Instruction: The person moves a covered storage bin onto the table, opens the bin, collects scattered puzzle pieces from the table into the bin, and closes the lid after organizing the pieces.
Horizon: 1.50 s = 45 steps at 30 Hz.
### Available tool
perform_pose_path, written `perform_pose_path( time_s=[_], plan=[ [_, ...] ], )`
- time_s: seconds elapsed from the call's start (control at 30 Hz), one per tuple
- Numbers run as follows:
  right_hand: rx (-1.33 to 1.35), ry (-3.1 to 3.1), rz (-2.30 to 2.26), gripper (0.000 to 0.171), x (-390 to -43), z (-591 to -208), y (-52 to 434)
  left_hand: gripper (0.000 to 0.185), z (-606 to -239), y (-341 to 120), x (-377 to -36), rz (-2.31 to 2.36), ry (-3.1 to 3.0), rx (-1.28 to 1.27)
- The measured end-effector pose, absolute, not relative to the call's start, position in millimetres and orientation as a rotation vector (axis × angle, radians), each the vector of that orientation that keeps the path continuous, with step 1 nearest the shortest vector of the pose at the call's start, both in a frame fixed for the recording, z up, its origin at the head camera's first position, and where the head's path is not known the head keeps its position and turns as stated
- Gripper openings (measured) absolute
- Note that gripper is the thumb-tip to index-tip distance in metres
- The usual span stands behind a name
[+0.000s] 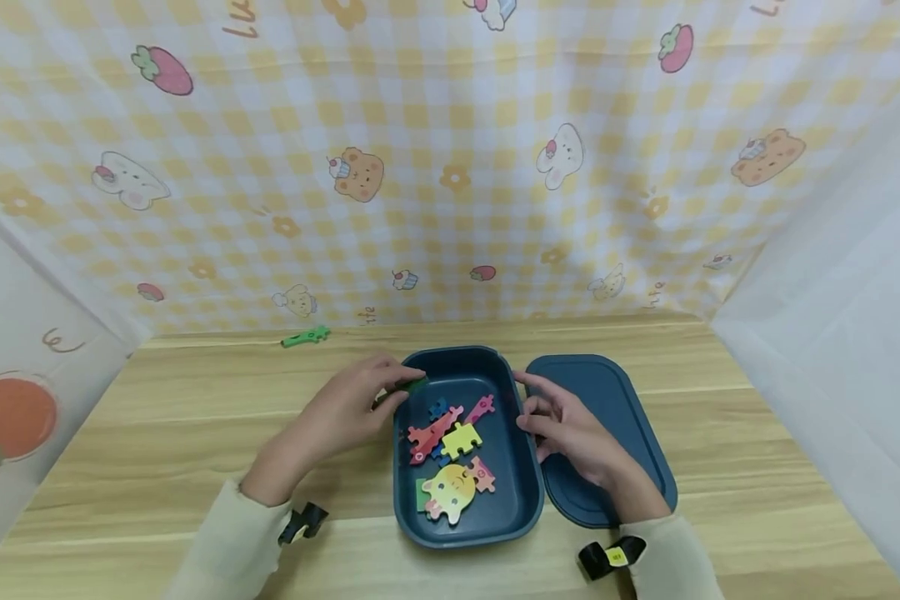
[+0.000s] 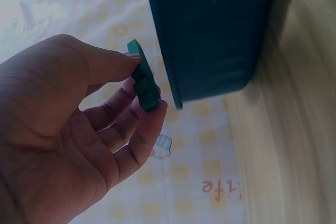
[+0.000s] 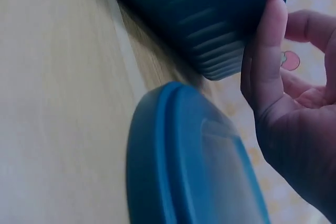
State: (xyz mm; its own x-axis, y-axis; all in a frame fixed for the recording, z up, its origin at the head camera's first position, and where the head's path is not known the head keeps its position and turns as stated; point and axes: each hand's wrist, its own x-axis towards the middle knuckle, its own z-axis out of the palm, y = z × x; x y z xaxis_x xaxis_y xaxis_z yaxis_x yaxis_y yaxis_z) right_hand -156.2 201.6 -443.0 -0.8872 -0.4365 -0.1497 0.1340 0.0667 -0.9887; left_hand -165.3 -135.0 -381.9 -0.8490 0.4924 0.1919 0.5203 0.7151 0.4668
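My left hand [image 1: 356, 400] pinches a dark green puzzle piece [image 2: 143, 77] between thumb and fingertips, at the left rim of a dark blue box [image 1: 528, 500]. My right hand [image 1: 573, 433] holds the opposite rim, thumb and index finger at its edge and the other fingers curled. Inside the box lie a yellow piece [image 1: 461, 441], red pieces [image 1: 431, 437], a pink piece [image 1: 482, 408], a blue piece [image 1: 437, 409] and a light pink piece [image 1: 482, 475]. A yellow animal-head piece [image 1: 450, 493] lies nearest me, partly over a green one [image 1: 422, 495].
The blue lid [image 1: 603, 379] lies flat to the right of the box, partly under my right hand. Far left on the wooden table [image 1: 195, 417] is a bright green piece [image 1: 306, 337]. A checked cloth [image 1: 450, 233] hangs behind.
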Motion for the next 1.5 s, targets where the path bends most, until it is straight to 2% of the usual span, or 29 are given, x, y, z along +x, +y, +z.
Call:
perform_pose_path(
  time_s=[0.33,0.97,1.5],
  plan=[
    [-0.31,2.005,-1.852,0.068,-158.3,-444.3,185.7,0.034,-384.1,-130.9,-156.6,-0.788,-2.871,-0.877],
    [-0.261,1.941,-1.913,0.071,-152.3,-444.4,199.4,0.033,-389.7,-99.9,-150.0,-0.83,-2.806,-1.016],
    [-0.271,1.956,-1.894,0.071,-152.1,-444.1,197.9,0.035,-395.4,-96.3,-148.1,-0.748,-2.811,-1.089]
  ],
)
